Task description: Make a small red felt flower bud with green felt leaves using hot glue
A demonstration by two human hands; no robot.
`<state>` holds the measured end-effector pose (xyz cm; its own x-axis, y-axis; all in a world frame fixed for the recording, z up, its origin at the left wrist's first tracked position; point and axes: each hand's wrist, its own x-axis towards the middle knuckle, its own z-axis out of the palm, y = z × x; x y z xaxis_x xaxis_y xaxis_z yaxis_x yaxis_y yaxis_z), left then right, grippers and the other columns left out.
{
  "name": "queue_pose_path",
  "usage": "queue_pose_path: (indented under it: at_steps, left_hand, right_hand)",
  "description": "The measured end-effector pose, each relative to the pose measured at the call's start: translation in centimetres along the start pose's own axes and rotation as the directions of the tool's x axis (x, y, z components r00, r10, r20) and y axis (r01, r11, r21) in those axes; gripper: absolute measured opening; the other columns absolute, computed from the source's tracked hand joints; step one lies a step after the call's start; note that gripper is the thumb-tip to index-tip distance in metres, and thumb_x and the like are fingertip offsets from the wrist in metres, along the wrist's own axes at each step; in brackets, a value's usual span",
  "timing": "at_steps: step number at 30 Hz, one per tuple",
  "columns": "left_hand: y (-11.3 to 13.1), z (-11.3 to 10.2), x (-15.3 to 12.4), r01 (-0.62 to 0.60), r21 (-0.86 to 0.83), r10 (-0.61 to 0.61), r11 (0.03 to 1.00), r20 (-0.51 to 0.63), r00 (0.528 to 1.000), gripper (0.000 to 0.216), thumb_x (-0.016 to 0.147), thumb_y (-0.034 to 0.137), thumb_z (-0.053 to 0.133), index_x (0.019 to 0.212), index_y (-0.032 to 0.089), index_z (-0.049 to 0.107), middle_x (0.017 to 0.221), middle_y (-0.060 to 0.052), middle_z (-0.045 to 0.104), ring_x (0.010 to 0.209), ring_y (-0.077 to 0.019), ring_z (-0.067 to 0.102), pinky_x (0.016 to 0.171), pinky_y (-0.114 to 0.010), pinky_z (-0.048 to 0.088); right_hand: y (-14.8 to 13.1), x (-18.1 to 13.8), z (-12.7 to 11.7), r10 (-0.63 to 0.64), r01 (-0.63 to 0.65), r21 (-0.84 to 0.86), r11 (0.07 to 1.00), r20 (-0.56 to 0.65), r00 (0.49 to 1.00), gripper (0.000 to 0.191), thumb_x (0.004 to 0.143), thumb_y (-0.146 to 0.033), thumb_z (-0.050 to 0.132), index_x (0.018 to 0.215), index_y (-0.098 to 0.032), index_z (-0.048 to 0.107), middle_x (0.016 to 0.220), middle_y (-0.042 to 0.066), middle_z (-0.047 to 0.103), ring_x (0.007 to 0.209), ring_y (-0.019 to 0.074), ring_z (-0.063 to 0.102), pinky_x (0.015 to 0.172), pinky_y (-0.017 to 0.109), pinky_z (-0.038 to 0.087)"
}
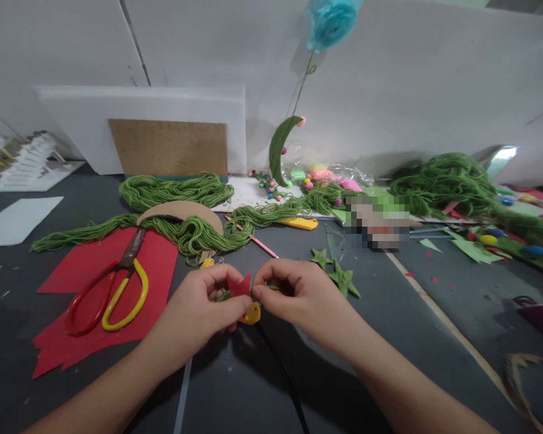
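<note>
My left hand (215, 301) is closed on a small red paper piece (239, 285) with pointed tips, its thumb pressed across the front. A bit of green shows behind those fingers. Close beside it, my right hand (294, 289) pinches a thin green yarn strand (271, 287) at the paper's right edge. Just below the fingertips is a yellow piece with small dark holes (251, 314); I cannot tell whether it is held. Two green yarn-wrapped stars (344, 279) lie to the right of my right hand.
Red-and-yellow-handled scissors (127, 259) rest on red paper (160, 265) at left. Beyond my hands are green yarn skeins (176, 191), a cardboard crescent (181, 211), a yellow cutter (298, 223) and a pink pencil (262, 245). A green crescent (278, 147) stands near the wall.
</note>
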<state>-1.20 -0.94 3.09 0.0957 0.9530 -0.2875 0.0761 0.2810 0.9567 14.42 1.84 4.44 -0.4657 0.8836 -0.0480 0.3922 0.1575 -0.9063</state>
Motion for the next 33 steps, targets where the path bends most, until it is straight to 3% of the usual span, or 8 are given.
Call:
queue_pose_path:
  at_steps: [14,18,20,23,25,27,30,33]
  left_hand:
    - [-0.2,0.2,0.3,-0.009,0.051,0.012,0.999,-0.051,0.999,0.009,0.062,0.013,0.061,0.061,0.017,0.053,0.048,0.008,0.047,0.042,-0.0065,0.044,0.041,-0.016,0.033]
    - [-0.5,-0.3,0.4,-0.041,-0.083,0.038,0.996,-0.041,0.998,0.013,0.065,0.018,0.065,0.072,0.018,0.054,0.055,0.006,0.053,0.05,-0.0085,0.049,0.046,-0.017,0.037]
    - [-0.5,-0.7,0.4,-0.011,-0.163,0.014,0.987,0.017,1.0,0.015,0.071,0.03,0.063,0.071,0.017,0.055,0.058,0.003,0.056,0.049,-0.0089,0.051,0.045,-0.017,0.038]
    - [-0.4,-1.1,0.2,0.109,-0.311,-0.057,0.944,0.172,0.984,0.037,0.079,0.049,0.05,0.065,0.015,0.058,0.057,0.0,0.057,0.044,-0.0086,0.05,0.04,-0.017,0.036]
    - [-0.3,-1.2,0.1,0.178,-0.412,-0.077,0.893,0.251,0.965,0.041,0.081,0.049,0.045,0.065,0.015,0.059,0.054,0.0,0.056,0.042,-0.0084,0.05,0.038,-0.017,0.037]
    - [-0.3,-1.3,0.0,0.207,-0.44,-0.08,0.874,0.29,0.954,0.032,0.081,0.04,0.051,0.065,0.014,0.06,0.053,0.0,0.056,0.041,-0.0072,0.05,0.037,-0.015,0.037]
    - [-0.2,-1.2,0.1,0.213,-0.417,-0.093,0.883,0.291,0.952,0.009,0.074,0.02,0.061,0.067,0.014,0.06,0.05,0.003,0.057,0.037,-0.0042,0.047,0.035,-0.012,0.035]
    - [0.0,-1.1,0.1,0.169,-0.434,-0.07,0.885,0.235,0.97,0.007,0.073,0.016,0.063,0.068,0.015,0.059,0.047,0.004,0.056,0.036,-0.0037,0.047,0.035,-0.011,0.036]
  right_hand:
    - [0.1,0.1,0.3,0.02,-0.02,-0.036,0.999,-0.001,1.0,0.011,0.072,-0.015,0.052,0.062,-0.016,0.055,0.052,-0.006,0.048,0.047,0.0062,0.037,0.043,0.017,0.028]
    - [0.5,0.1,0.2,-0.145,0.121,-0.212,0.97,-0.106,0.984,0.01,0.075,-0.014,0.052,0.066,-0.017,0.057,0.051,-0.006,0.047,0.045,0.0066,0.037,0.043,0.017,0.028]
    - [1.0,0.0,0.1,-0.38,0.292,-0.426,0.856,-0.137,0.915,0.011,0.078,-0.014,0.051,0.071,-0.017,0.059,0.054,-0.004,0.05,0.046,0.007,0.039,0.045,0.019,0.029]
    - [1.7,-0.3,-0.2,-0.721,0.515,-0.702,0.491,0.005,0.693,0.015,0.084,-0.016,0.047,0.075,-0.019,0.059,0.055,-0.002,0.051,0.048,0.009,0.041,0.048,0.022,0.029]
    - [1.9,-0.5,-0.4,-0.817,0.584,-0.774,0.247,0.158,0.555,0.017,0.087,-0.017,0.045,0.08,-0.018,0.06,0.052,-0.002,0.048,0.047,0.0107,0.041,0.046,0.026,0.026]
    - [1.8,-0.6,-0.6,-0.843,0.617,-0.782,0.092,0.268,0.466,0.019,0.088,-0.017,0.044,0.086,-0.016,0.062,0.049,-0.002,0.046,0.046,0.0112,0.039,0.045,0.027,0.024]
    - [1.5,-0.7,-0.8,-0.857,0.618,-0.786,0.012,0.31,0.411,0.018,0.087,-0.015,0.045,0.087,-0.015,0.063,0.047,-0.003,0.045,0.044,0.0107,0.038,0.043,0.027,0.022]
    - [1.4,-0.7,-0.9,-0.859,0.618,-0.786,0.021,0.302,0.413,0.022,0.088,-0.013,0.041,0.089,-0.013,0.063,0.05,-0.002,0.051,0.045,0.0115,0.04,0.041,0.027,0.024]
